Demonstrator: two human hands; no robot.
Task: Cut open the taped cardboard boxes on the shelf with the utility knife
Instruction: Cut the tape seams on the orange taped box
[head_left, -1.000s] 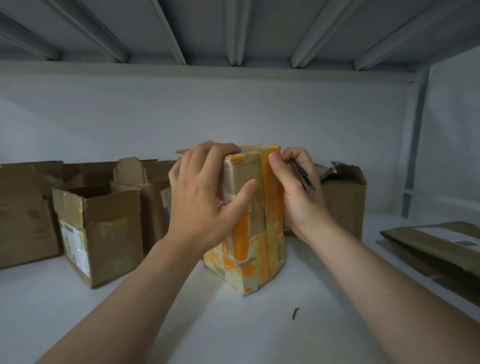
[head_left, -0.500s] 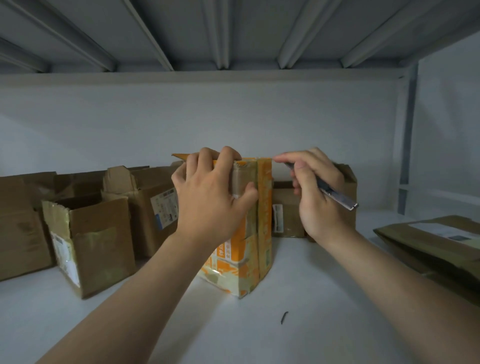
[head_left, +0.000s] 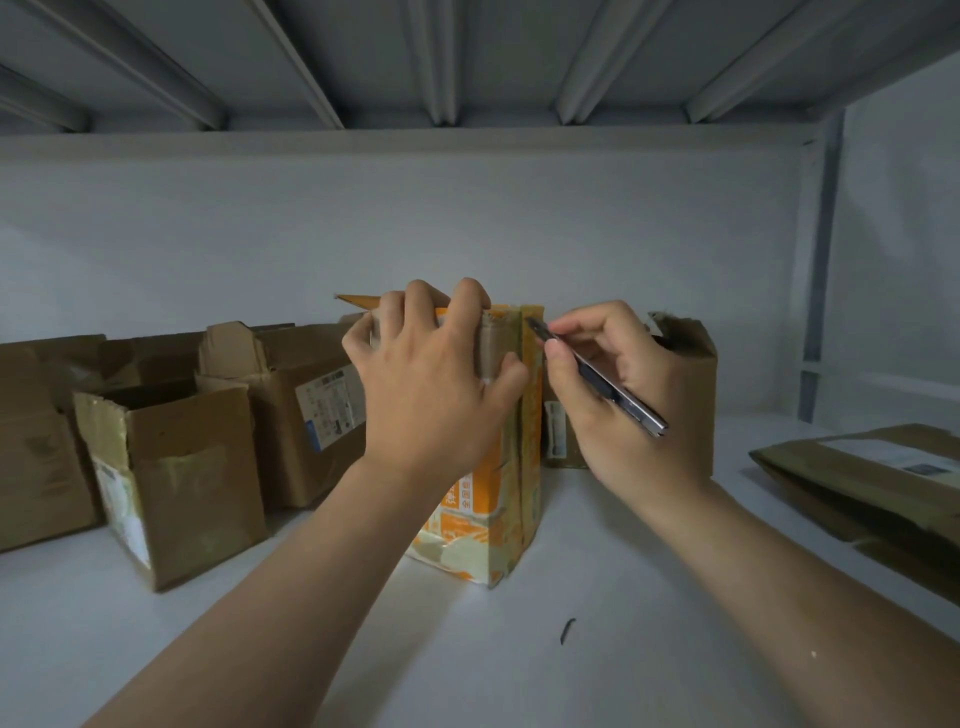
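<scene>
An orange and white taped cardboard box (head_left: 498, 493) stands upright in the middle of the white shelf (head_left: 597, 597). My left hand (head_left: 431, 384) grips its top from the left, fingers curled over the upper edge and thumb on the near face. My right hand (head_left: 623, 395) holds a slim metal utility knife (head_left: 597, 374) like a pen. The knife's tip touches the taped top corner of the box on its right side.
Several brown boxes with open flaps (head_left: 176, 467) stand at the left. Another brown box (head_left: 680, 374) sits behind my right hand. A flattened brown parcel (head_left: 872, 483) lies at the right. A small dark scrap (head_left: 567, 630) lies on the shelf in front.
My right hand swung the knife round, from tucked behind the box to tip-forward against the box's top right corner. The view drew a little closer; my left hand kept its grip.
</scene>
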